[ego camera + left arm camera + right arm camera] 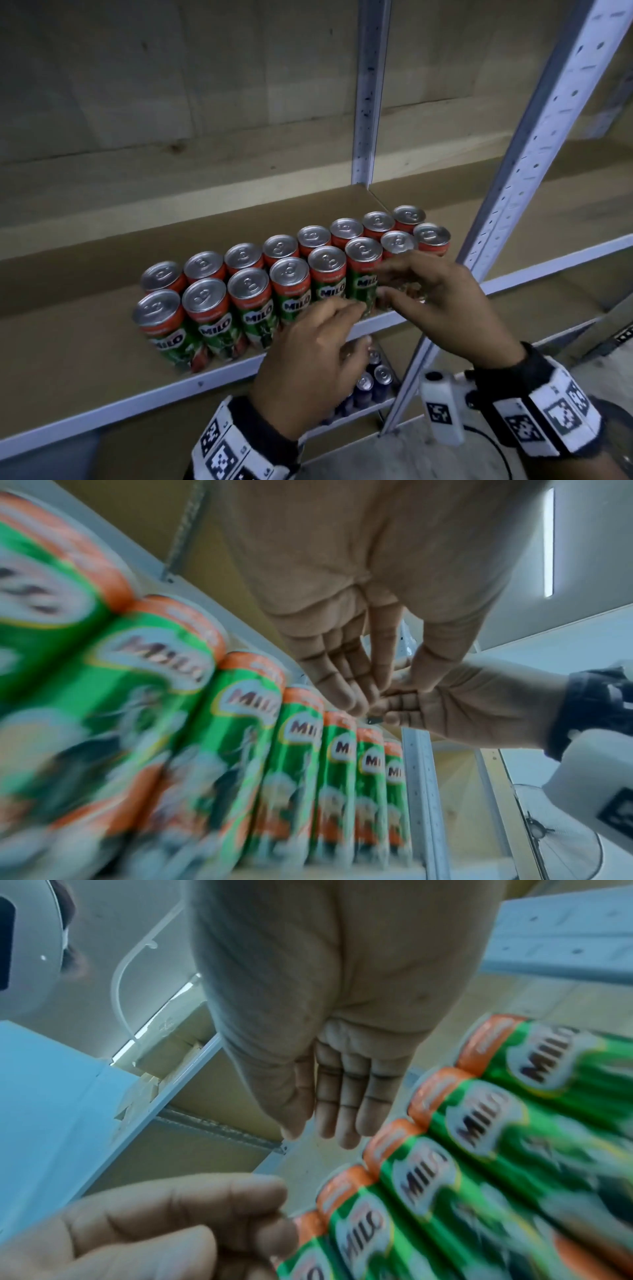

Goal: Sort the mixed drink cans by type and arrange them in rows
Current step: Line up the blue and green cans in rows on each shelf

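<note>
Your hands at two rows of Milo cans [291,274].
Left hand [308,356] and right hand [442,294], fingers relaxed and holding nothing, sit just before the front row.

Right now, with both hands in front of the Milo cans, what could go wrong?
1. The front row of Milo cans stands right at the shelf edge; a nudge from the left hand or right hand could tip one off.
2. The cans stand packed together, so one bumped can may topple its neighbours.
3. A falling can might hit the blue cans on the shelf below.
</note>
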